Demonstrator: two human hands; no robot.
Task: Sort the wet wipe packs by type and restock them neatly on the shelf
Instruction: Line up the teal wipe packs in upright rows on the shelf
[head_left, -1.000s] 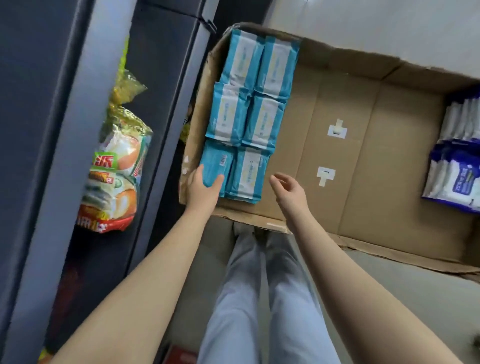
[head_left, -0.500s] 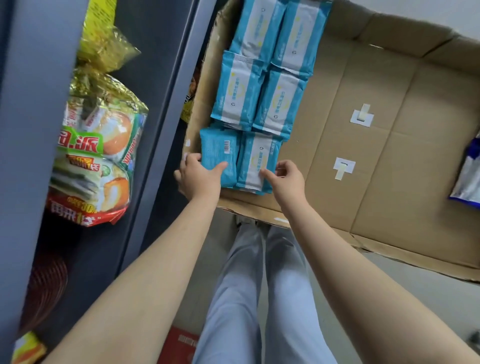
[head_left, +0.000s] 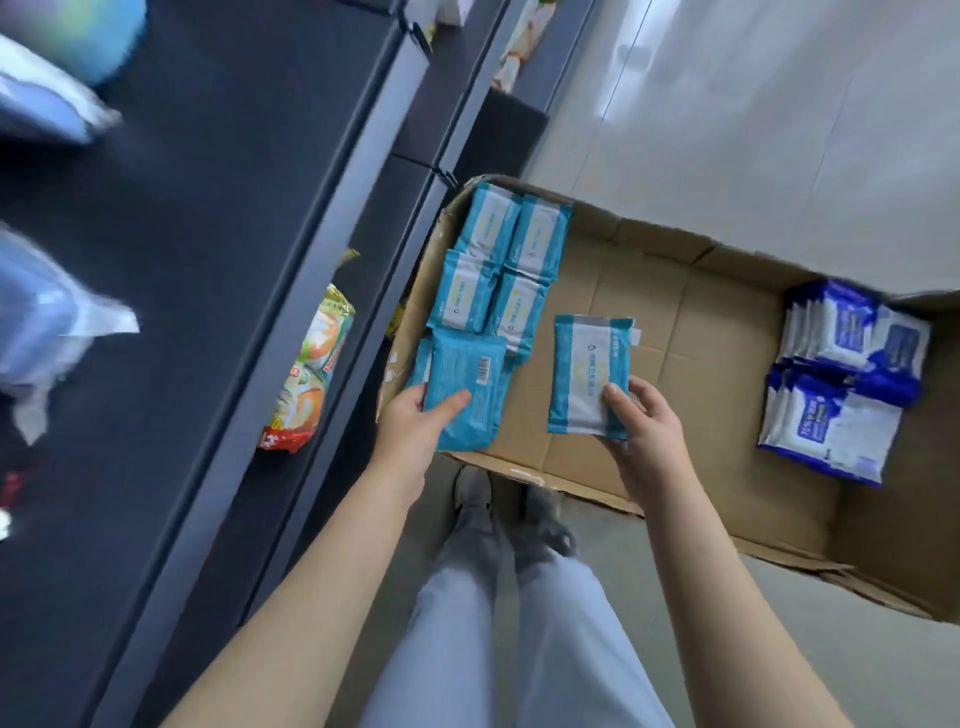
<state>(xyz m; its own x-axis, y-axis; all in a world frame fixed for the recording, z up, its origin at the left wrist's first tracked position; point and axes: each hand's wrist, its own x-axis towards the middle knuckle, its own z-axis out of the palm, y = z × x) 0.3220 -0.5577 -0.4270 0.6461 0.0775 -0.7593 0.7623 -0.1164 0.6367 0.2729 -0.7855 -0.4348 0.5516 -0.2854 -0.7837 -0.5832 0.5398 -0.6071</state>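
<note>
My left hand (head_left: 415, 423) grips a teal wipe pack (head_left: 467, 384) with its barcode side up, raised over the near left corner of the cardboard box (head_left: 691, 332). My right hand (head_left: 647, 428) holds a second teal pack (head_left: 587, 371), label side up, above the box floor. Several more teal packs (head_left: 501, 265) lie in two rows along the box's left wall. Dark blue and white wipe packs (head_left: 841, 379) are stacked at the box's right end.
A dark grey shelf unit (head_left: 270, 322) runs along the left. A yellow and red snack bag (head_left: 311, 374) sits on a lower shelf. Blurred pale blue packages (head_left: 47, 312) lie on the upper shelf. My legs and shoes (head_left: 514, 519) stand on grey floor beside the box.
Both hands have lifted a teal pack each out of the nearest row; earlier they only rested on those packs. The view has pulled back and up, showing the upper shelf and blue packs.
</note>
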